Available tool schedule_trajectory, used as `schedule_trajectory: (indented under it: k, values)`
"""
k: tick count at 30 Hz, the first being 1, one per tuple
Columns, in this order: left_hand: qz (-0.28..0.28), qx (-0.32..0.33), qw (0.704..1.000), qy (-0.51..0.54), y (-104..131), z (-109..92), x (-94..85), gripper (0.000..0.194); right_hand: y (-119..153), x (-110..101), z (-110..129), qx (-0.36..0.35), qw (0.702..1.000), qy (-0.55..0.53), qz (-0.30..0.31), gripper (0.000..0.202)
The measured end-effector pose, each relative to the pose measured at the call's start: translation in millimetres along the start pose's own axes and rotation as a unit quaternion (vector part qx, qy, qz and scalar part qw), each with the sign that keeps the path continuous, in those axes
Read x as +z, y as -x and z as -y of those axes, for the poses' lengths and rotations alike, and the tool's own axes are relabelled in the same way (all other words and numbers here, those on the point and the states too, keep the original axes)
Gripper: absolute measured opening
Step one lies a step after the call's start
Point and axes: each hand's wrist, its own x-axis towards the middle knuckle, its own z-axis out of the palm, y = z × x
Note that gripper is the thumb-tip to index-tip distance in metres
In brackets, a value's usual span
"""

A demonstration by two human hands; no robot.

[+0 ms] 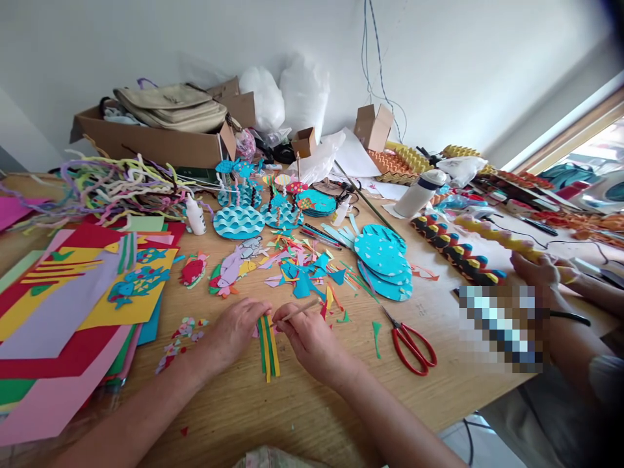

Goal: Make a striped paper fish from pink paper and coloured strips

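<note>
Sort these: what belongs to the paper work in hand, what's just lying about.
Likely belonging:
green and yellow paper strips
thin tan stick
red-handled metal scissors
stacked coloured paper sheets

Apparently lying about:
beige flap-top bag
bulging white plastic bags

The head camera looks forward and down over the table (234, 403), close above left hand (242, 327) and right hand (308, 335), reaching the wall (195, 39) beyond.
</note>
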Motion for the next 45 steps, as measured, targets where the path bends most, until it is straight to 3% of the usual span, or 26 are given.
schedule_trajectory:
  k: [4, 7, 10, 15, 27, 32, 38, 45]
  values:
    - [-0.005, 0.006, 1.0, -0.017, 5, 6, 6.6, 0.04, 10, -3, 9, 0.005, 1.0, 0.021, 0.022, 0.016]
    - [-0.011, 0.008, 1.0, -0.023, 6, 8, 9.3, 0.04, 12, -4, 10, 0.006, 1.0, 0.006, 0.001, 0.016]
    - [-0.015, 0.01, 1.0, -0.023, 5, 8, 9.3, 0.04, 7, -3, 5, 0.01, 0.999, -0.023, -0.025, 0.016]
    - [-0.021, 0.01, 1.0, -0.014, 5, 8, 8.1, 0.04, -1, 4, 0, 0.024, 0.999, -0.028, -0.008, 0.015]
    - [-0.031, 0.0, 0.999, -0.004, 3, 5, 8.3, 0.04, 8, 0, 5, 0.027, 0.999, -0.024, -0.004, 0.016]
    - [-0.036, 0.003, 0.999, -0.004, 5, 2, 6.5, 0.041, -2, 3, 3, -0.001, 1.0, -0.002, -0.01, 0.015]
    - [-0.032, 0.008, 0.999, -0.007, 5, 4, 8.0, 0.039, 11, -1, 9, -0.013, 1.0, 0.011, 0.02, 0.017]
    - [-0.032, 0.013, 0.999, -0.005, 5, 8, 9.3, 0.037, 8, -1, 6, 0.012, 0.999, -0.032, -0.015, 0.013]
